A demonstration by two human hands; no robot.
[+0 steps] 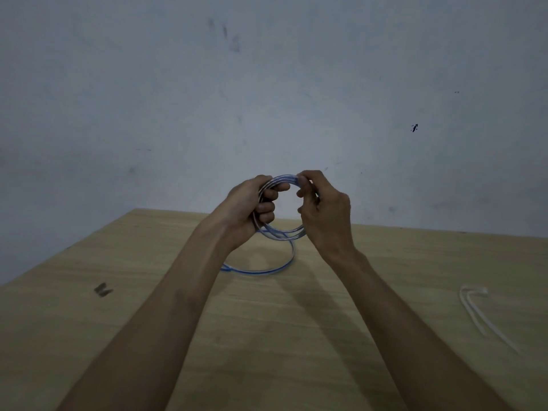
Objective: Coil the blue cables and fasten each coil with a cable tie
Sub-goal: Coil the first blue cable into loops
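your left hand is clenched round the left side of the blue cable coil, with its fingers curled through the ring. your right hand pinches the upper right of the same coil between thumb and fingertips, the other fingers curled in beside the strands. both hands hold the coil in the air above the far part of the bench. it's roughly upright with the opening facing you, several turns bunched together. the top arc shows between the two hands and the bottom arc runs between the wrists.

one loose tail drops from the bottom of the coil, lands on the bench and curves left up to your left forearm. can't tell whether it ends there or carries on behind the arm.

two white cable ties lie side by side on the bench well off to your right, heads at the far end, tails toward you, apart from the cable. there's a small dark mark on the bench to your left and a grey scuffed wall behind it. the picture is dim and a bit soft, so i can't count the turns.
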